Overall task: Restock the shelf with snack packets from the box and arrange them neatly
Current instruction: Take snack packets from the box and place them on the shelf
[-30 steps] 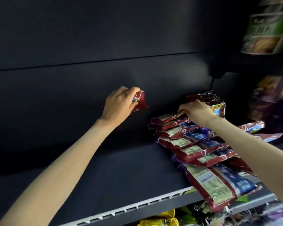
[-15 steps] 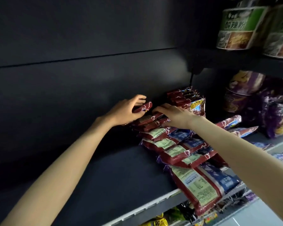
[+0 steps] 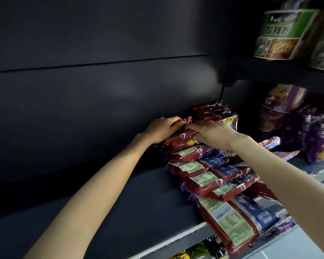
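Observation:
A row of red and blue snack packets lies overlapped on the dark shelf, running from the back wall to the front edge. More red packets stand upright at the back. My left hand grips a red packet at the back end of the row. My right hand meets it there, fingers pressing on the top packet of the row. The box is not in view.
The shelf's left half is bare and dark. Purple snack bags fill the right side. Green-labelled noodle cups stand on the shelf above. Yellow packets show on the shelf below.
My left hand carried its red packet right and down to the back of the row. My right hand shifted left to meet it. The camera turned right.

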